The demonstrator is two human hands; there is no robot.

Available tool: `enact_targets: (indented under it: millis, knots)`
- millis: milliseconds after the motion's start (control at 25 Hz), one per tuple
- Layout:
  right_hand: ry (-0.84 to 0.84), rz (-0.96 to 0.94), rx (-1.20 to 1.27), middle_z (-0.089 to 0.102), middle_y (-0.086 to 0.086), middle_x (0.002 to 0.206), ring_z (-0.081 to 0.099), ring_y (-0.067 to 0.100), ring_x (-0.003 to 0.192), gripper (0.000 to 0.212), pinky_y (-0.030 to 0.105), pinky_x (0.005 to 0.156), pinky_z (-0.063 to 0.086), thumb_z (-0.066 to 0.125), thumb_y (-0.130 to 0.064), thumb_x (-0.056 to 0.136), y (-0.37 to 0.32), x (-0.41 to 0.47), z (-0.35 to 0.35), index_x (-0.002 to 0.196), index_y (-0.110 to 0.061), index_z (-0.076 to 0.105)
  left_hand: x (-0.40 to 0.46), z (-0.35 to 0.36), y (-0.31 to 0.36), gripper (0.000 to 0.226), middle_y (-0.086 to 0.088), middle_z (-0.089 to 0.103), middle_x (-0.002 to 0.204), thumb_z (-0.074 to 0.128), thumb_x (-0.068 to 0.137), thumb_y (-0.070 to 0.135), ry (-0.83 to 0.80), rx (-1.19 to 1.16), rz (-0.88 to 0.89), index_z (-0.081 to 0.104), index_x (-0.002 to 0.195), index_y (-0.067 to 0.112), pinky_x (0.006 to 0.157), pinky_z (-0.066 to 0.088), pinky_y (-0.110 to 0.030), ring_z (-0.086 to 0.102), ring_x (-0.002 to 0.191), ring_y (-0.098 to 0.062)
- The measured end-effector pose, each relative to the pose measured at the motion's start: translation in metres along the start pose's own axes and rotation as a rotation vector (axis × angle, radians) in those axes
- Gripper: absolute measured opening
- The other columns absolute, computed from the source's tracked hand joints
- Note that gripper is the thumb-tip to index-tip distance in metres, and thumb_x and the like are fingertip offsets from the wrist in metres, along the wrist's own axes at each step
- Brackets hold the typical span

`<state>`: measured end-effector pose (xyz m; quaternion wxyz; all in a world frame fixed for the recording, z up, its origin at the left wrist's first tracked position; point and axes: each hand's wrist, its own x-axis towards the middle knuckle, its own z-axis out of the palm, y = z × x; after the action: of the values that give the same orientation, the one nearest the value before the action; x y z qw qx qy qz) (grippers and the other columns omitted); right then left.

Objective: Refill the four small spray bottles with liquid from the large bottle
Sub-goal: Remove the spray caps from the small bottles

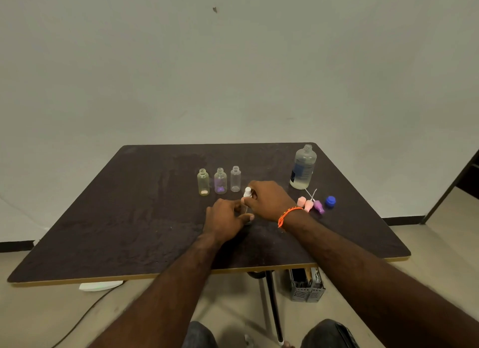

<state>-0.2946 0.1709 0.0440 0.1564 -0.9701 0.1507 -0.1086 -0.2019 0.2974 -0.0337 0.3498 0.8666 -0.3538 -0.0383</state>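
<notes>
table top (pixel 129 231): dark brown, mottled, tan edge. three open small bottles: yellowish (pixel 203 182), purple-tinted (pixel 220 181), clear (pixel 235 179). large bottle (pixel 303 167): clear, dark blue label. loose spray tops: two pink (pixel 301 201) (pixel 308 205), one purple (pixel 318 206). cap (pixel 330 201): blue. spray top (pixel 247 192) at right hand (pixel 269 199): white. wrist band (pixel 286 214): orange. wall (pixel 233 75): grey-green.

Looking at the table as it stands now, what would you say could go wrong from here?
The right hand works the white sprayer on the fourth small bottle, gripped by the left hand; it may tip. Three uncapped small bottles stand close behind, easily knocked. The large bottle stands open near the table's edge.
</notes>
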Motion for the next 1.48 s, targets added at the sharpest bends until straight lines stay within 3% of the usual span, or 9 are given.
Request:
enact_targets:
  millis: [120,240,480,600,760,920,1040,1240,1480]
  knots:
    - [0.025,-0.035,0.032,0.066,0.002,0.094,0.059,0.019,0.086,0.015,0.03,0.071,0.044,0.062,-0.03,0.09,0.002,-0.002,0.002,0.098,-0.017,0.065,-0.002,0.0,-0.001,0.024,0.019,0.075,0.087,0.08,0.083,0.051,-0.014,-0.023,0.018,0.078,0.097,0.032,0.099,0.051,-0.051,0.07,0.094,-0.006]
    - [0.076,-0.049,0.087,0.064,0.002,0.095,0.059,0.02,0.087,0.014,0.036,0.073,0.049,0.059,-0.027,0.088,0.002,-0.001,0.007,0.096,-0.016,0.063,-0.004,-0.002,0.001,0.023,0.018,0.076,0.091,0.079,0.084,0.051,-0.019,-0.016,0.026,0.077,0.098,0.032,0.099,0.052,-0.052,0.07,0.095,-0.007]
    - [0.366,-0.045,0.232,0.065,-0.005,0.093,0.058,0.012,0.082,0.023,0.031,0.071,0.049,0.055,-0.034,0.08,0.001,-0.009,0.003,0.098,-0.021,0.063,-0.006,-0.001,-0.002,0.025,0.02,0.072,0.078,0.075,0.082,0.058,-0.021,-0.042,0.042,0.069,0.079,0.033,0.095,0.053,-0.052,0.07,0.089,-0.006]
    - [0.582,0.055,0.455,0.065,-0.01,0.083,0.061,0.01,0.075,0.012,0.025,0.065,0.05,0.058,-0.027,0.081,0.012,-0.023,0.003,0.089,-0.021,0.065,-0.008,-0.003,0.002,0.026,0.023,0.069,0.072,0.079,0.082,0.052,0.014,-0.016,0.053,0.062,0.069,0.038,0.094,0.054,-0.05,0.069,0.084,-0.005]
    - [0.741,0.3,0.678,0.066,-0.006,0.084,0.064,0.01,0.077,0.005,0.024,0.068,0.056,0.066,-0.016,0.088,0.049,-0.045,0.006,0.093,-0.019,0.066,-0.008,-0.001,0.0,0.025,0.021,0.07,0.075,0.079,0.082,0.053,0.015,-0.007,0.08,0.067,0.074,0.032,0.094,0.054,-0.049,0.069,0.083,-0.004]
    - [0.74,0.555,0.589,0.065,-0.007,0.084,0.061,0.007,0.074,0.01,0.019,0.063,0.051,0.071,-0.021,0.086,0.093,-0.061,0.002,0.094,-0.018,0.066,-0.005,0.0,-0.007,0.037,0.018,0.072,0.072,0.066,0.075,0.066,0.004,-0.029,0.096,0.068,0.075,0.029,0.088,0.057,-0.046,0.069,0.077,-0.004]
    - [0.713,0.702,0.505,0.066,-0.004,0.083,0.063,0.015,0.079,0.01,0.031,0.067,0.054,0.073,-0.026,0.083,0.12,-0.067,0.001,0.086,-0.023,0.064,-0.003,0.003,-0.01,0.04,0.015,0.072,0.072,0.065,0.077,0.064,-0.004,-0.06,0.146,0.067,0.075,0.025,0.082,0.059,-0.042,0.07,0.072,-0.005]
    - [0.657,0.793,0.464,0.068,0.003,0.086,0.062,0.018,0.079,0.026,0.032,0.074,0.053,0.082,-0.03,0.078,0.143,-0.067,-0.002,0.09,-0.011,0.068,-0.004,0.005,-0.01,0.025,0.016,0.075,0.075,0.08,0.087,0.042,0.002,-0.065,0.196,0.069,0.076,0.024,0.081,0.059,-0.041,0.071,0.073,-0.004]
    - [0.625,0.789,0.388,0.064,0.005,0.078,0.057,0.017,0.075,0.026,0.034,0.079,0.052,0.071,-0.03,0.089,0.141,-0.063,0.005,0.087,-0.005,0.072,-0.006,0.004,-0.007,0.022,0.015,0.074,0.072,0.083,0.088,0.034,0.01,-0.074,0.218,0.071,0.074,0.022,0.077,0.058,-0.039,0.07,0.069,-0.005]
